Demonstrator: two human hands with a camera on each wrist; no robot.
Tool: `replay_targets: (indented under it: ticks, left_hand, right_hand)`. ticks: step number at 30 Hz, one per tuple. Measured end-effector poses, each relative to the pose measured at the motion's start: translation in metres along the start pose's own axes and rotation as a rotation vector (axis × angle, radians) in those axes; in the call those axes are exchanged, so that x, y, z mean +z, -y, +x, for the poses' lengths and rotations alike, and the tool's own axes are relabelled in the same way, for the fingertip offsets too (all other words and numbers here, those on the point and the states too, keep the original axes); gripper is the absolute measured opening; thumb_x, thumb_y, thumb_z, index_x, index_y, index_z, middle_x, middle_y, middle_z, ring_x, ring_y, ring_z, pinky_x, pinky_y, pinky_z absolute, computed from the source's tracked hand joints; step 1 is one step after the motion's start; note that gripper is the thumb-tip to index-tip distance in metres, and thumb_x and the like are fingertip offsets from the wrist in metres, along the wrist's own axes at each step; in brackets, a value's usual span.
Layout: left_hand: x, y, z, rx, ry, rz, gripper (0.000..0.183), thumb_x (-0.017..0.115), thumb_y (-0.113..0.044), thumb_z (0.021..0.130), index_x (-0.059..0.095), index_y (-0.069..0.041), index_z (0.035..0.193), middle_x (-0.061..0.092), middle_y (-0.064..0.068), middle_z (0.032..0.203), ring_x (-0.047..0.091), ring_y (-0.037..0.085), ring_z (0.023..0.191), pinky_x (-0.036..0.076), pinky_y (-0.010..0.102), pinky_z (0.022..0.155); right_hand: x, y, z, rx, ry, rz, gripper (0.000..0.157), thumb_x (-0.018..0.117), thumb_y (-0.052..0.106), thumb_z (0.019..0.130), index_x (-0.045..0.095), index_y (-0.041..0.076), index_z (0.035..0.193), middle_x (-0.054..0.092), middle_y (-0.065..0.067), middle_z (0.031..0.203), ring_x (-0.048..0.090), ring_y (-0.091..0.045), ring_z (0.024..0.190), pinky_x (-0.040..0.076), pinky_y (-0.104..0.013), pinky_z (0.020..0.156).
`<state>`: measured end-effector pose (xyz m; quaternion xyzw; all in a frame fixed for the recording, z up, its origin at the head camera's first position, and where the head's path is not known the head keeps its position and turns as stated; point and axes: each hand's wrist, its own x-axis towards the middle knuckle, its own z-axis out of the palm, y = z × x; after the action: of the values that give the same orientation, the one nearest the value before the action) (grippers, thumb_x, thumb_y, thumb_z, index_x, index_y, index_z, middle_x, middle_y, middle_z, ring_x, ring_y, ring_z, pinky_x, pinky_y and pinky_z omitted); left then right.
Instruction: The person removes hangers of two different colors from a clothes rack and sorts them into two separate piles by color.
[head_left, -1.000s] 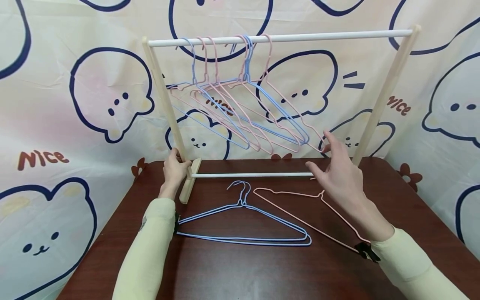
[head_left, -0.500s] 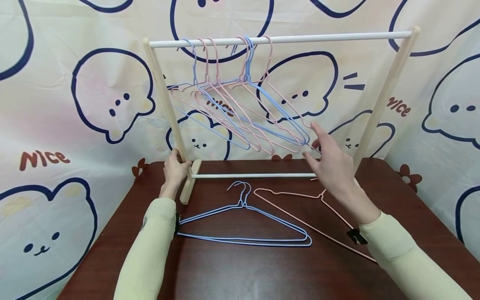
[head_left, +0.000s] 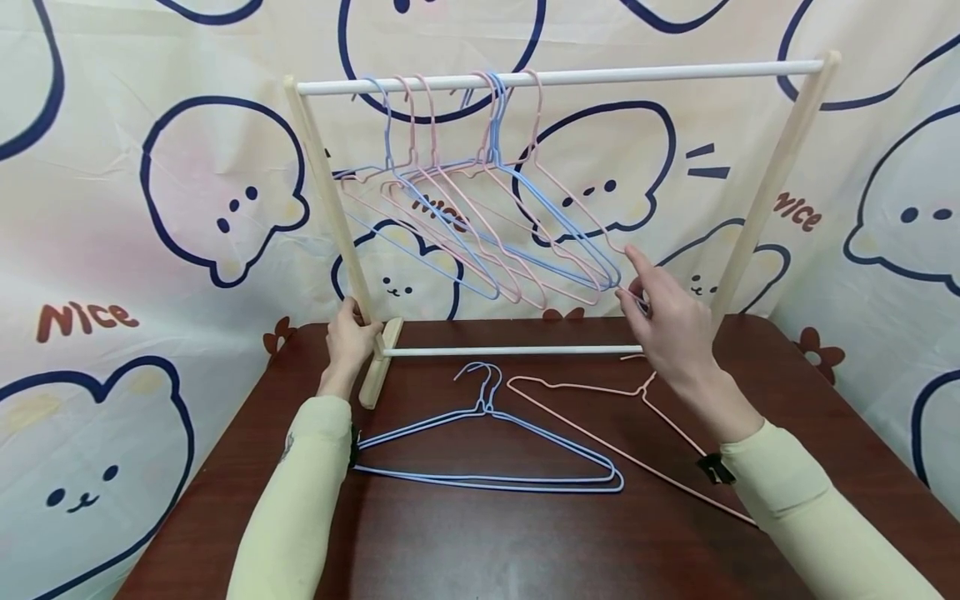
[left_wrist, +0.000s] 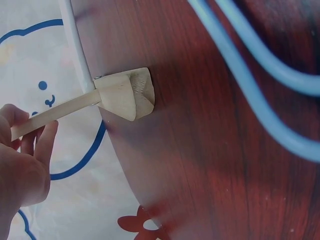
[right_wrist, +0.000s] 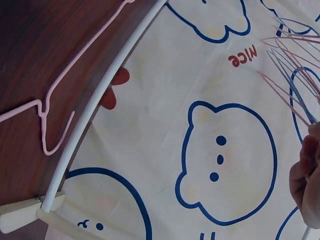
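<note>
Head view: dark red-brown wooden table (head_left: 465,550), 6 o'clock. On it, white-rod rack with pale wooden uprights (head_left: 675,73). Row of slim blue and pink hangers (head_left: 495,148), 11 to 12; weight leans left, shoulders overlap, tangling likely. Two light-blue wire-like hangers (head_left: 487,407), stacked flat, 6. Slim pink hanger on the table (head_left: 644,390), 4; lowering the forearm above could snag it. Outermost pink hanger on the rod (head_left: 532,152), 12 to 1: sharp lift might unhook it. Right hand (head_left: 678,337), 3 to 4: thumb and fingers around its corner, firmness unclear. Left hand (head_left: 348,342), 8 to 9, grips left upright; slackening could let rack shift.
</note>
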<state>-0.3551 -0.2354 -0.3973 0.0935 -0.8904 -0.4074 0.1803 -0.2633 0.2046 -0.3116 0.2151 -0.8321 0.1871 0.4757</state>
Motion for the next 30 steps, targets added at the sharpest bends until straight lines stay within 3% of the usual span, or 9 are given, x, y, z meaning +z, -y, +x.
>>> replay_targets:
  ticks: [10, 23, 30]
  left_hand:
    - [0.000, 0.000, 0.000, -0.003, 0.002, -0.011, 0.029, 0.062, -0.017, 0.091, 0.050, -0.005, 0.115, 0.066, 0.019, 0.112, 0.064, 0.039, 0.099, 0.053, 0.052, 0.089]
    - [0.001, 0.001, 0.002, -0.007, -0.003, -0.003, 0.030, 0.063, -0.017, 0.090, 0.050, -0.005, 0.115, 0.065, 0.019, 0.111, 0.064, 0.039, 0.098, 0.052, 0.052, 0.089]
    - [0.001, 0.000, 0.002, -0.004, -0.005, -0.004, 0.030, 0.063, -0.018, 0.090, 0.051, -0.005, 0.114, 0.066, 0.019, 0.110, 0.064, 0.039, 0.098, 0.052, 0.052, 0.090]
  right_hand:
    - [-0.004, -0.009, -0.003, -0.155, -0.061, -0.046, 0.054, 0.068, 0.013, 0.092, 0.052, 0.004, 0.142, 0.066, -0.012, 0.077, 0.044, -0.015, 0.048, 0.024, -0.025, 0.040]
    - [-0.013, -0.008, 0.004, -0.165, -0.178, 0.005, 0.047, 0.068, 0.005, 0.084, 0.060, 0.001, 0.130, 0.068, -0.015, 0.074, 0.053, -0.022, 0.049, 0.021, -0.024, 0.041]
    - [-0.026, -0.013, -0.001, -0.147, -0.185, -0.021, 0.046, 0.065, 0.009, 0.086, 0.060, 0.000, 0.131, 0.070, -0.016, 0.076, 0.060, -0.026, 0.052, 0.032, -0.028, 0.041]
